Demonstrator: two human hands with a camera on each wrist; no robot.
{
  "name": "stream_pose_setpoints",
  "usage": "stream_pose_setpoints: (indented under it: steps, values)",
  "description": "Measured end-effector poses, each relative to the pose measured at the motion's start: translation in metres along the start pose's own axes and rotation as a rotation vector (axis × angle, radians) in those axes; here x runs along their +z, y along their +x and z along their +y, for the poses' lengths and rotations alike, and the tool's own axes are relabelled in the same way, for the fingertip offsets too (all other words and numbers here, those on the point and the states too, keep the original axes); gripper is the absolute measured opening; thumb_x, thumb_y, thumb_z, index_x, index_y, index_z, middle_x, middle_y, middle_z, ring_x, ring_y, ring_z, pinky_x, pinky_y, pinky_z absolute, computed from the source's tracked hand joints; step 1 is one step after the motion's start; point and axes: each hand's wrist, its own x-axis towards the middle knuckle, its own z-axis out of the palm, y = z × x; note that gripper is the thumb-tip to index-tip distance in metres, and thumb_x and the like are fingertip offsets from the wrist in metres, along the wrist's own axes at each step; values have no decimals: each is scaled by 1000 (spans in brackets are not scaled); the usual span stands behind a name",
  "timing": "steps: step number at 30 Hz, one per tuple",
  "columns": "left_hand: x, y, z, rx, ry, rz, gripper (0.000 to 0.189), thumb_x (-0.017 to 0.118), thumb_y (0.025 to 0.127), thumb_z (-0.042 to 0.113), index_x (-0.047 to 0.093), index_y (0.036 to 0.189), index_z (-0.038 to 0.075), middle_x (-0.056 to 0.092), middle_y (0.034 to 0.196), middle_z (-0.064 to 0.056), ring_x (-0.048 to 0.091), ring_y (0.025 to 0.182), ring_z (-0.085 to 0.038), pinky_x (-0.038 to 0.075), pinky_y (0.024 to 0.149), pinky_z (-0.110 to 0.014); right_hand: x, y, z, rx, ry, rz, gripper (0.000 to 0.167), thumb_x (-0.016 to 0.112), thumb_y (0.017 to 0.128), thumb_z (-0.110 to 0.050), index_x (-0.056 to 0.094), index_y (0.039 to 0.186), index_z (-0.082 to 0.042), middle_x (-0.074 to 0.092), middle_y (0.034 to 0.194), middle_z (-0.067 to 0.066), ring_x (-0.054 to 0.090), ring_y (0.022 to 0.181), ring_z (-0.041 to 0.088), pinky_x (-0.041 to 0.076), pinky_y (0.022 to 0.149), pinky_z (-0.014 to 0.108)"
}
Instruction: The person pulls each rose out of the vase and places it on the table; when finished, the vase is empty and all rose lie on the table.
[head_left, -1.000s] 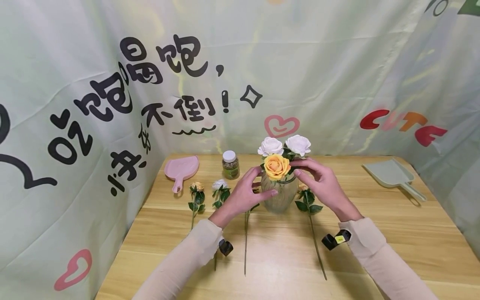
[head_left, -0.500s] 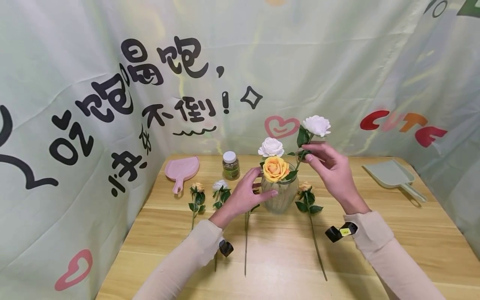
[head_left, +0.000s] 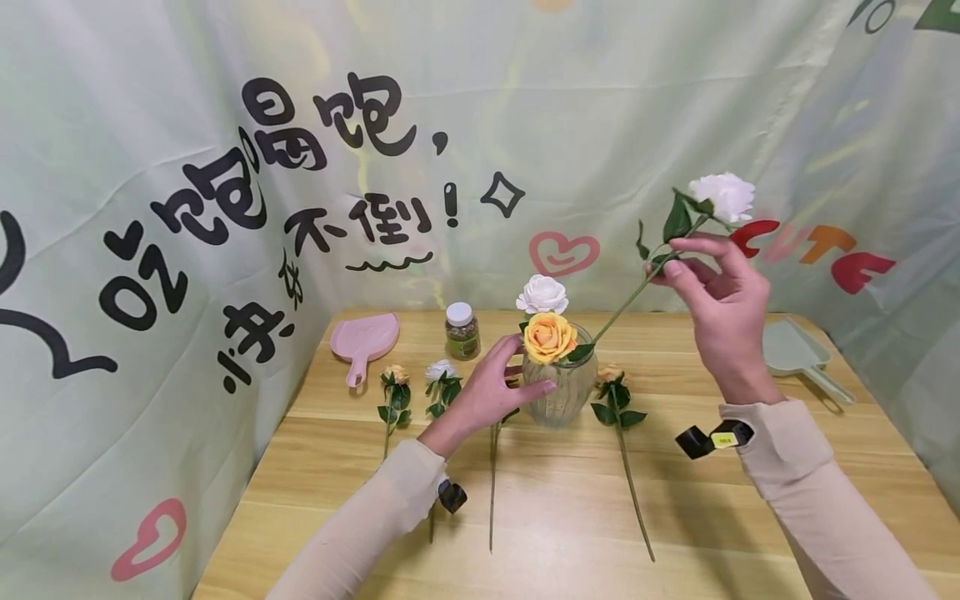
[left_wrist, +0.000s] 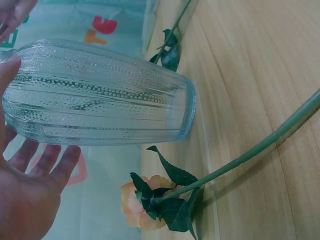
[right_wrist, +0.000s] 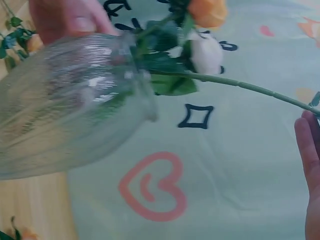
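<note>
White rose point(head_left: 722, 197) has a round head of ruffled petals, dark green pointed leaves and a thin green stem with small joints. Its head is above the right hand point(head_left: 727, 308), whose thumb and fingers pinch the stem just below the flower, so the hand is nearly closed there. From this grip the stem goes slantwise down to the mouth of the glass vase point(head_left: 558, 404); how deep it goes inside, I cannot tell. This vase is transparent and rounded, with long ribs and rows of small raised dots, and it stands on the wood-grained desk point(head_left: 547, 517), toward the far edge. The left hand point(head_left: 495, 383) is curved round the vase's left side, thumb in front, well apart from the rose's head. A yellow rose point(head_left: 550, 337) with wide layered petals and a second white rose point(head_left: 542, 294) show at the vase's mouth. Just to the right lies a loose orange rose point(head_left: 618, 400), its stem pointing away from the desk's far edge. Near the far left corner lies a pink scoop point(head_left: 365, 335).
</note>
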Motion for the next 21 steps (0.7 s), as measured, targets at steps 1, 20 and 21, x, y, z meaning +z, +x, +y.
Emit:
stream_pose_setpoints:
  steps: [1,20,21]
  values:
    - [0,0,0,1,0,-1,80,85,97,38,44,165,21,47,163,-4,49,152,-26,52,122,-50,-1,2,-2,-19,11,24,27,68,97,17,65,123,24,66,119,17,80,90,21,69,89,32]
    - [1,-1,-1,-1,-6,2,79,85,98,35,45,163,19,49,161,-5,50,151,-29,52,122,-53,-66,5,-26,-64,16,186,29,71,91,21,62,119,27,67,113,21,81,82,24,69,67,33]
    - [1,-1,-1,0,-9,3,78,85,98,35,45,163,19,49,161,-5,50,151,-30,52,122,-54,-71,2,-26,-54,-11,171,30,70,92,22,62,120,27,67,113,21,82,82,23,69,67,32]
